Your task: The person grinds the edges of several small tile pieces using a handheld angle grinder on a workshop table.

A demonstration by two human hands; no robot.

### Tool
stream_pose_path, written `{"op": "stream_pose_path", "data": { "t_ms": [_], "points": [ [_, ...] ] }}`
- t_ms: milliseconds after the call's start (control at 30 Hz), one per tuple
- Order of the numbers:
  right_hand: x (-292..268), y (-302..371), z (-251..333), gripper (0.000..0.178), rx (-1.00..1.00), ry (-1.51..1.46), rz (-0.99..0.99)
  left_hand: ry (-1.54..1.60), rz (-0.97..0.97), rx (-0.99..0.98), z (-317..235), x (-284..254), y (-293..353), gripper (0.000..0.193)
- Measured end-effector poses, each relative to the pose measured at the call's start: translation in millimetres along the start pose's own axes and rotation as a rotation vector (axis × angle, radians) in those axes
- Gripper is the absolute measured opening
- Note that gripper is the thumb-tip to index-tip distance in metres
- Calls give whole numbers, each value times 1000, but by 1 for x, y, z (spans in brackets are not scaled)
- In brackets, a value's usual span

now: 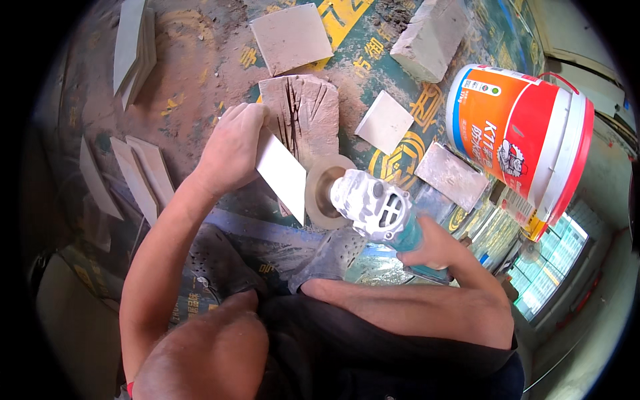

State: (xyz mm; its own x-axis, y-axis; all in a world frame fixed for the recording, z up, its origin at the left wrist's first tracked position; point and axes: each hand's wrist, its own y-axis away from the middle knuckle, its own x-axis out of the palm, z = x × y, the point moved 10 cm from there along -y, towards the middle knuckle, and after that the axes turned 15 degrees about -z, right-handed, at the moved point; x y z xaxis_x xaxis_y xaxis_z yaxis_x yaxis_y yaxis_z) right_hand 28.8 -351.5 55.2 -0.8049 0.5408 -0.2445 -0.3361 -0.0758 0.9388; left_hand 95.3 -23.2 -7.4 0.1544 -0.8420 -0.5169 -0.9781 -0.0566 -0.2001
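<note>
My left hand [232,148] is closed on a white tile piece [283,172], its fingers curled over the upper end and the pointed lower end tilted toward me. In my right hand [432,244] is an angle grinder [373,205] with a grey-white head and teal body. Its round disc [323,193] looks blurred and sits right at the tile's slanted edge; whether the two touch I cannot tell. Behind the tile lies a dusty block [313,113] with dark cut grooves across its top. The fingers of my right hand are partly hidden by the grinder.
Tile pieces lie about on the dusty green sheet: a square one [291,39], a smaller one [385,123], a rectangle [451,176], and a leaning stack [135,57]. A thick block [432,40] and a red-orange bucket [510,133] stand right. My shoes [327,257] are close below the disc.
</note>
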Motion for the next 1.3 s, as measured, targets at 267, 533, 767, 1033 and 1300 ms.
{"op": "stream_pose_path", "data": {
  "t_ms": [267, 533, 767, 1033, 1300],
  "points": [
    [-14, 4, -16, 50, 46, -135, -66, -10, -44, 22, -1, 2, 0, 23],
    [-2, 13, 17, 33, -38, -108, -48, -12, -50, 40, -3, 0, -1, 25],
    [2, -1, 15, 30, -56, -60, -5, -19, -31, 38, -2, 2, -1, 22],
    [4, -3, 10, 42, -8, -5, 56, -43, -1, 37, 3, 4, 4, 32],
    [6, -8, 19, 32, -86, -24, 27, -7, -28, 48, -1, 0, 1, 22]
  ]
}}
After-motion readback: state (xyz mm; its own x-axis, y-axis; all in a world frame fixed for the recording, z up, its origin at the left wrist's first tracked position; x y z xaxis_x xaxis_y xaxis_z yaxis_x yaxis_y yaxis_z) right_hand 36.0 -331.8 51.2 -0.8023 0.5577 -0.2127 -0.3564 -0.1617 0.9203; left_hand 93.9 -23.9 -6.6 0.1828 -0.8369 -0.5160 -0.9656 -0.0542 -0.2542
